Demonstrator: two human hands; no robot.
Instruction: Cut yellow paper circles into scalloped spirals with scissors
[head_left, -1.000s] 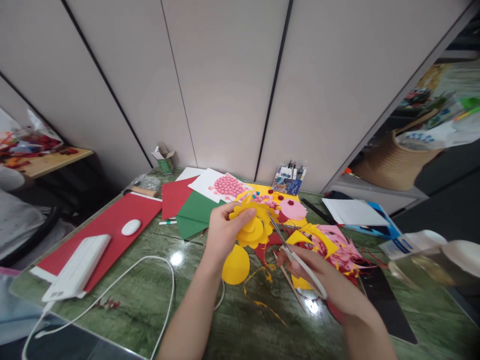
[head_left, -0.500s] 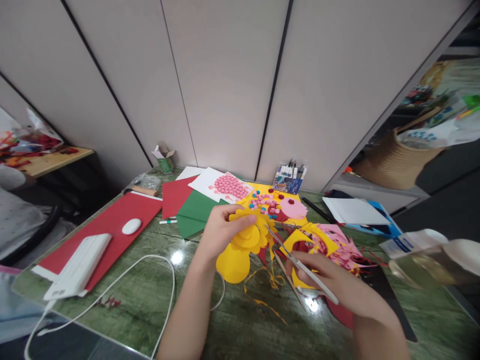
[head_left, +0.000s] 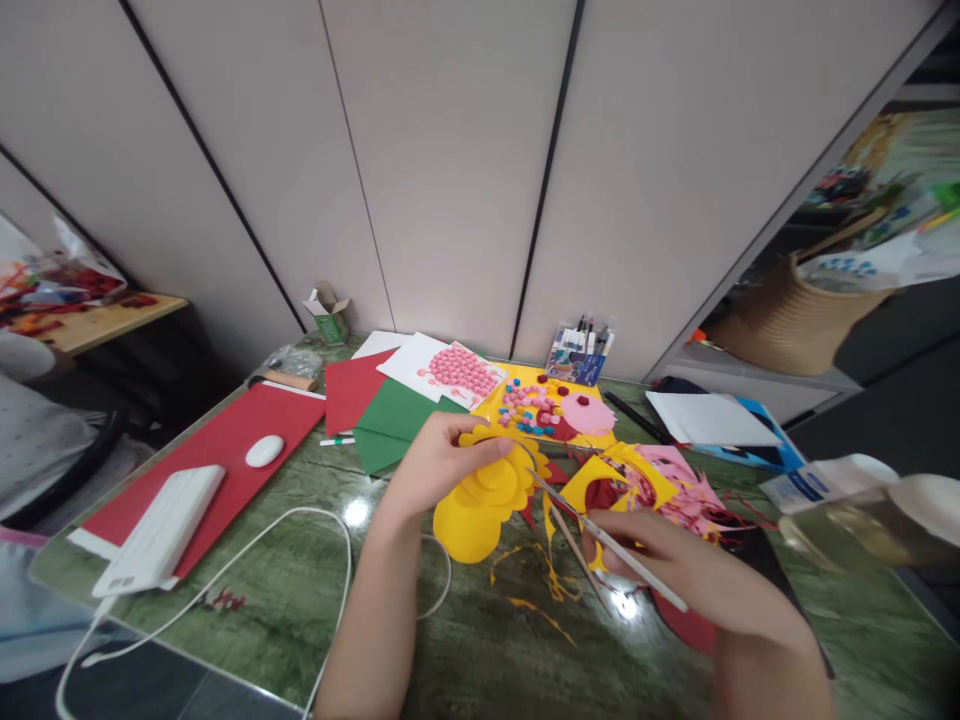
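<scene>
My left hand [head_left: 442, 455] pinches a layered yellow paper flower [head_left: 506, 480] with scalloped edges, thumb pressed on top near its middle. My right hand [head_left: 645, 545] is closed around slim silver tweezers [head_left: 637, 570]. Their tips reach the flower's right-hand petals, and whether a petal is between them I cannot tell. A rounded yellow paper piece [head_left: 466, 530] shows just below the flower. Thin yellow paper strips [head_left: 555, 580] lie on the table under my hands. A brown pencil-like stick [head_left: 577, 545] lies beside my right fingers.
Cut yellow paper [head_left: 652, 475] and pink shreds [head_left: 694, 495] lie right of my hands. Behind are pompoms [head_left: 529, 400], a pen pack [head_left: 581, 350] and green paper [head_left: 390, 430]. At left, a white cable [head_left: 349, 560] loops beside a power strip [head_left: 161, 530]. A bottle [head_left: 847, 525] stands right.
The tweezer tips have shifted slightly down along the flower's right edge. The flower has tilted a little in my left hand, and a petal there looks more bent.
</scene>
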